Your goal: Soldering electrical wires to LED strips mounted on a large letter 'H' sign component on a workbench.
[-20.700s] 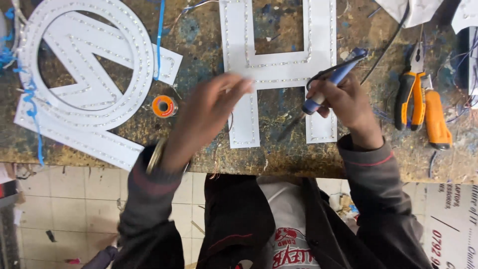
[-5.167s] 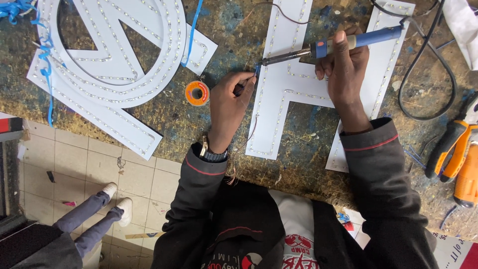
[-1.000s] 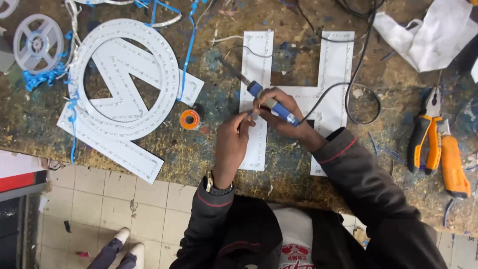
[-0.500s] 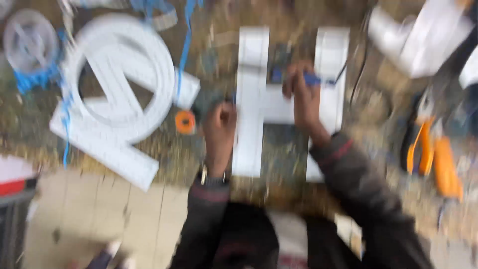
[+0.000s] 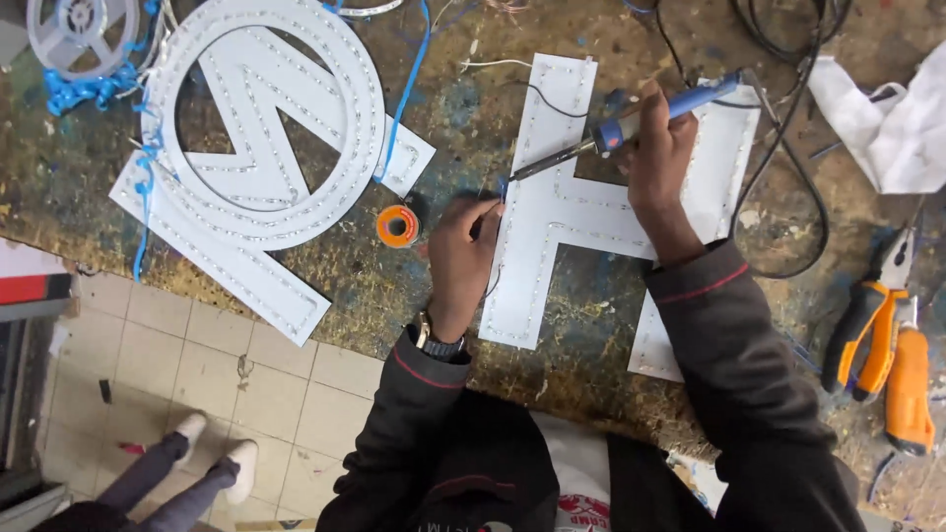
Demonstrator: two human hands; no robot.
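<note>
**Soldering at the H panel's left edge**

The right hand (image 5: 658, 158) grips a soldering iron (image 5: 631, 123), its tip at the left edge of the white H panel (image 5: 572, 212) on the table (image 5: 473, 108). The left hand (image 5: 461, 251) pinches a thin wire there. A steady tip seems needed next. No containers show; a solder spool (image 5: 397, 226) lies left.
</note>
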